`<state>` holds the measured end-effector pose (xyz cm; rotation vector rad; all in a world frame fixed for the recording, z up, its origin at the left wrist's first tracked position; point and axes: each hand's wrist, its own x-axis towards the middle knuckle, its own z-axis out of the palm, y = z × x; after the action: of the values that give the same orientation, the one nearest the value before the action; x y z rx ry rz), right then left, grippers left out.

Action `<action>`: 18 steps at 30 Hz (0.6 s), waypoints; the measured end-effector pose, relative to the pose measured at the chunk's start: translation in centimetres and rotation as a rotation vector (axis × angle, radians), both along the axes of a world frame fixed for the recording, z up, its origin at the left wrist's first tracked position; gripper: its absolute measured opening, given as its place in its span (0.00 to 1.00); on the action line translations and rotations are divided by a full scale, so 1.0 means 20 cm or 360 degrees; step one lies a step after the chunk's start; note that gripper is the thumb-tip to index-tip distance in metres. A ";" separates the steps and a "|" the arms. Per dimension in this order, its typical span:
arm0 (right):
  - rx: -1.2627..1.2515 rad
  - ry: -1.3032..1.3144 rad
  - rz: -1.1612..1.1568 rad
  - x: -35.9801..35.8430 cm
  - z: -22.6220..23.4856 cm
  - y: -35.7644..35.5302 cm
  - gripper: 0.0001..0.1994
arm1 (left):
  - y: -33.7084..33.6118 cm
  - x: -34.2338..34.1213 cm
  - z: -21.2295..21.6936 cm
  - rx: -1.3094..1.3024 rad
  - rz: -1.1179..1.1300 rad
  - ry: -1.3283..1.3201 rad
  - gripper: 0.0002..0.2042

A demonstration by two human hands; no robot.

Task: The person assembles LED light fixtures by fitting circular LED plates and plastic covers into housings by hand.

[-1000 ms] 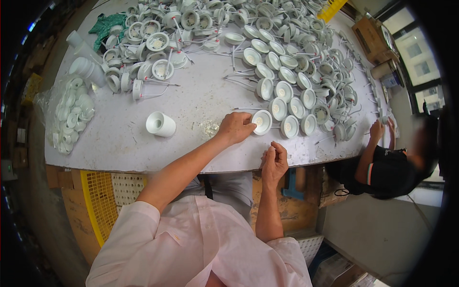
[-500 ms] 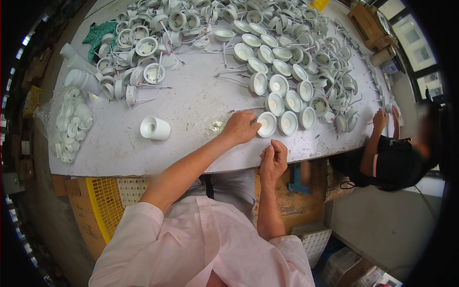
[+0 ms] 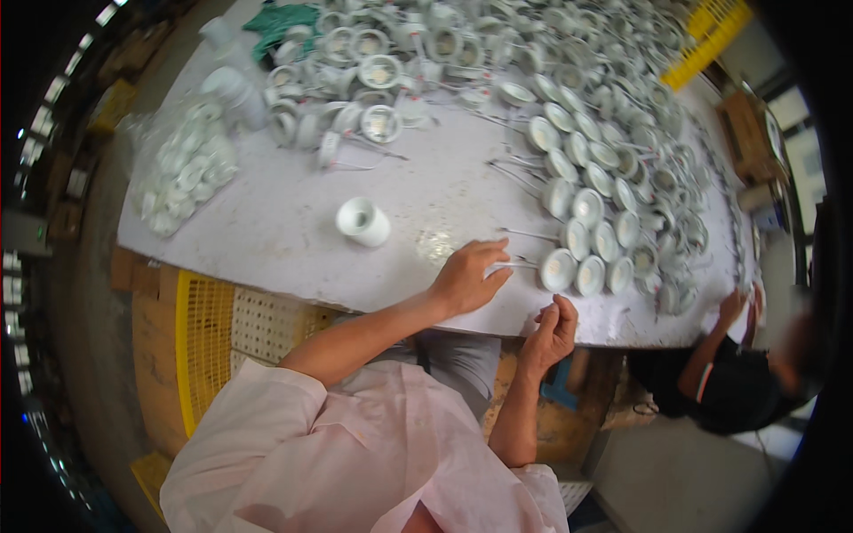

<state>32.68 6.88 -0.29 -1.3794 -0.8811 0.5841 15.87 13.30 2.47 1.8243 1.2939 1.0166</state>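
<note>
My left hand (image 3: 471, 278) is low over the table, thumb and fingers apart, with nothing visible in it. Beside its fingertips, a thin wire runs to the nearest white round downlight (image 3: 558, 269), which lies face up. That light belongs to a block of several slanting rows of downlights (image 3: 587, 209) with wire leads. My right hand (image 3: 553, 334) is at the table's front edge, just below the nearest row, fingers curled and closed. Whether anything is inside that hand is hidden. Left of my left hand stands a short stack of white cups or rings (image 3: 362, 223).
Loose downlights (image 3: 380, 71) are heaped along the far side of the white table (image 3: 293, 253). A clear bag of white rings (image 3: 188, 169) lies at the left. A yellow crate (image 3: 708, 40) is far right. At the right edge another person (image 3: 742, 377) works.
The whole view has shifted, so the table things appear further right and lower. My left hand has drawn away from the nearest downlight, its fingers spreading. My right hand stays curled near the edge.
</note>
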 end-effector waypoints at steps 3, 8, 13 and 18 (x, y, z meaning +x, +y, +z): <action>0.0120 -0.0376 0.0360 -0.16 0.08 0.09 0.09 | -0.23 -0.24 0.04 -0.0021 0.0158 -0.0314 0.09; 0.0203 -0.0561 0.1190 -0.59 0.23 0.32 0.22 | -0.51 -0.52 -0.01 -0.0060 0.0371 -0.0451 0.05; 0.0393 -0.0915 0.1418 -0.88 0.34 0.48 0.30 | -0.60 -0.69 -0.04 -0.0278 0.0513 -0.0439 0.06; 0.0032 -0.0663 0.0992 -0.88 0.19 0.88 0.23 | -0.61 -0.77 -0.11 -0.0134 0.0590 -0.0468 0.06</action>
<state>15.06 24.46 3.48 -1.2167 -1.6784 0.7624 0.38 1.16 0.35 1.3369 1.4922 1.3465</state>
